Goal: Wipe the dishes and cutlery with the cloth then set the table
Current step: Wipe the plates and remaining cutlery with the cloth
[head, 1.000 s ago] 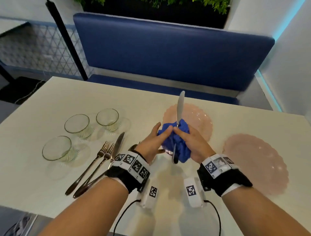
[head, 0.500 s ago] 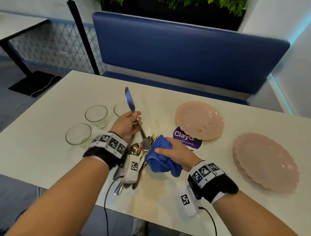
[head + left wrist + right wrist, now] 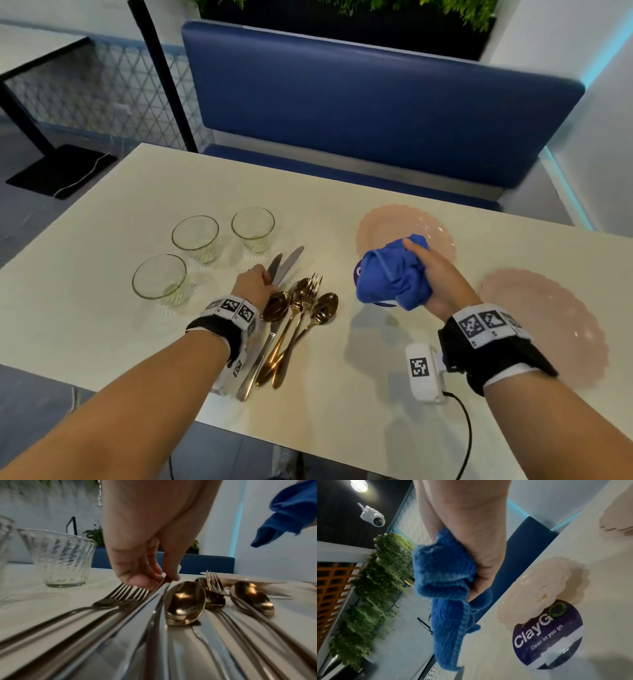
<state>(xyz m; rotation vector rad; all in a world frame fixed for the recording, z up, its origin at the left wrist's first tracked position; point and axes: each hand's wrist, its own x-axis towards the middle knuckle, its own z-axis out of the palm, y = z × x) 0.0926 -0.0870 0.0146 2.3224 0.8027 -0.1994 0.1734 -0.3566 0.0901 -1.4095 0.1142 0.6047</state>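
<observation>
My left hand (image 3: 263, 279) is low over the cutlery pile, and its thumb and fingers pinch a silver knife (image 3: 275, 265) that lies flat next to a second knife (image 3: 291, 257). The left wrist view shows that pinch (image 3: 162, 580) close up, with two forks (image 3: 123, 593) on its left and gold spoons (image 3: 185, 601) on its right. Gold spoons and a fork (image 3: 310, 286) lie just right of my left wrist. My right hand (image 3: 442, 284) grips a bunched blue cloth (image 3: 394, 274), held above the table in front of a pink plate (image 3: 435, 226). The cloth (image 3: 447, 588) hangs from my fist.
Three clear glasses (image 3: 195, 236) stand left of the cutlery. A second pink plate (image 3: 544, 325) sits near the table's right edge. A round purple sticker (image 3: 547, 635) is on the tabletop by the far plate. A blue bench (image 3: 376, 113) runs behind the table.
My left hand brought the raised knife down flat onto the table beside the other knife. My right hand carried the cloth away to the right, off the cutlery.
</observation>
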